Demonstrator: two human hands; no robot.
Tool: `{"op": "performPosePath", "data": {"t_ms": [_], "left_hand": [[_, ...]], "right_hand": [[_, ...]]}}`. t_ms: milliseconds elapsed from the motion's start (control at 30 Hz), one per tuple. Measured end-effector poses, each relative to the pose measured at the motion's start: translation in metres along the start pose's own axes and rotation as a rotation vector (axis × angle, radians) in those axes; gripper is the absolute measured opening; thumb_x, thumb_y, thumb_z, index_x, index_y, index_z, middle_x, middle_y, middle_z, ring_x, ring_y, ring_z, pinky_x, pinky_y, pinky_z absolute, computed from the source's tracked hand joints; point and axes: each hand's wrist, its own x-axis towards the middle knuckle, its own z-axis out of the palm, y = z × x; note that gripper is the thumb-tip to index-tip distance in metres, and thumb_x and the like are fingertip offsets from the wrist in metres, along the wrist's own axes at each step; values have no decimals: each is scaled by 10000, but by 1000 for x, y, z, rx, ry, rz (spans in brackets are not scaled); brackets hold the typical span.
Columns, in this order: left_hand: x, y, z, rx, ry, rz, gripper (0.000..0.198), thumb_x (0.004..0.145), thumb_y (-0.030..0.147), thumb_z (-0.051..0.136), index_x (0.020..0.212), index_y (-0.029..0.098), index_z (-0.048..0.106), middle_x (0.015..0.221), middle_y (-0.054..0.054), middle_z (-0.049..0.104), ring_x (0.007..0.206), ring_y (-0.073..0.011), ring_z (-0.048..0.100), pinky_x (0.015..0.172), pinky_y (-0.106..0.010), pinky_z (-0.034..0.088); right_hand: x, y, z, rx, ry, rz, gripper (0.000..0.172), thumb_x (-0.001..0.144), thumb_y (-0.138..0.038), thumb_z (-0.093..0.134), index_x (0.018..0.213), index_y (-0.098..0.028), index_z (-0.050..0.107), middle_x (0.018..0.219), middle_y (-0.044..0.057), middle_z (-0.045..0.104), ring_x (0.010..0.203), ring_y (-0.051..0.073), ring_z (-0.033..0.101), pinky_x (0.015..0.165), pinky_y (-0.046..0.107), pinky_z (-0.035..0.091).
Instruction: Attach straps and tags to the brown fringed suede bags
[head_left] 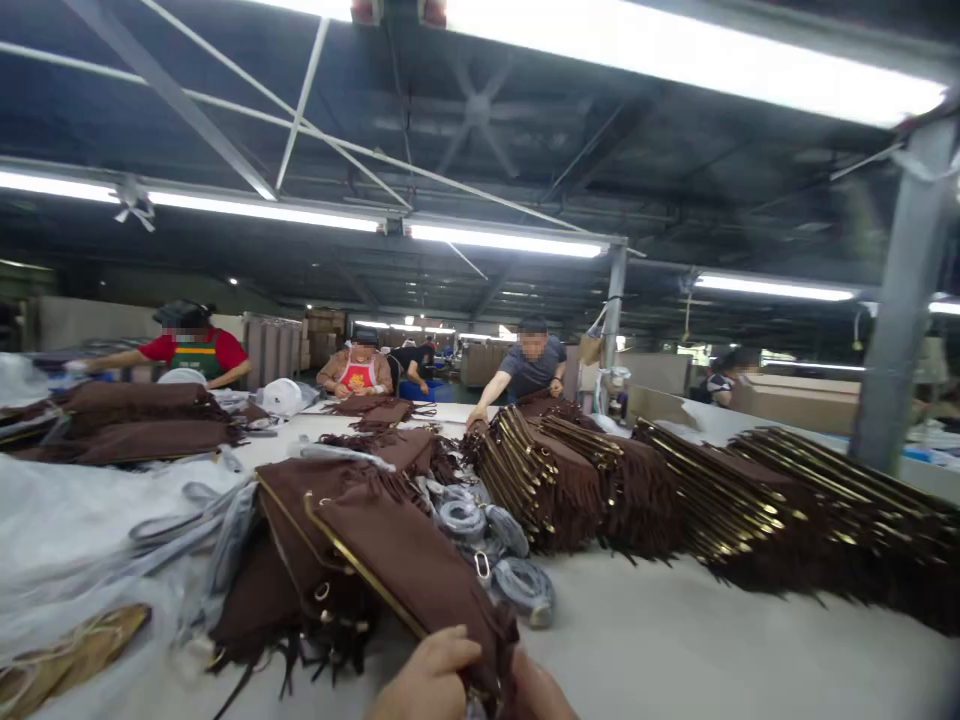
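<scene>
A brown fringed bag [409,570] with a gold zipper lies on the white table [675,640] right in front of me. My left hand [427,678] is closed on its near corner at the bottom edge of the view. My right hand [541,690] sits just beside it, touching the same corner; its fingers are mostly cut off by the frame edge. More brown bags [315,530] are heaped under and behind the one I hold.
Long rows of stacked brown bags [712,500] run along the right of the table. Coiled grey straps [495,560] lie in the middle. White plastic sheeting [67,520] covers the left. Three people [529,365] work at the far end.
</scene>
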Motion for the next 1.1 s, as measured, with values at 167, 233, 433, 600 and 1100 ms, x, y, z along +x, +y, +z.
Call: {"op": "performPosePath", "data": {"t_ms": [167,233,433,600,1100], "left_hand": [[-74,6,24,262,-56,-29,101,789,144,524,812,209,599,1455,-122,495,1374,-287,413,1110,-434,421],[-84,24,15,346,31,-135,130,787,106,495,798,206,578,1427,-120,507,1340,-292,435,1082,-447,438],[-72,61,18,479,131,-277,119,840,159,539,729,201,533,845,-48,580,796,-196,532,677,-330,445],[-43,69,14,542,101,-306,142,851,127,550,732,205,557,814,-12,601,779,-184,498,673,-328,343],[-64,30,-77,761,-363,-652,390,791,237,621,1180,227,635,1342,-104,583,1283,-325,463,1087,-542,322]], "right_hand": [[-32,-11,17,102,-117,5,529,819,-648,603,982,-151,683,889,66,690,902,257,615,873,388,480],[-41,-19,19,32,-147,-16,476,798,-579,670,986,-143,688,943,70,692,955,272,604,906,390,466],[-36,-26,30,-150,-21,-84,516,783,-560,679,1103,-155,668,1064,106,687,1079,317,578,975,433,463],[-26,-44,34,-46,207,-133,493,785,-563,652,1044,-144,668,1034,121,703,1018,308,610,956,441,484],[-78,-24,-86,-415,97,489,321,784,-499,598,734,-224,442,544,-71,480,396,109,414,369,230,315]]}}
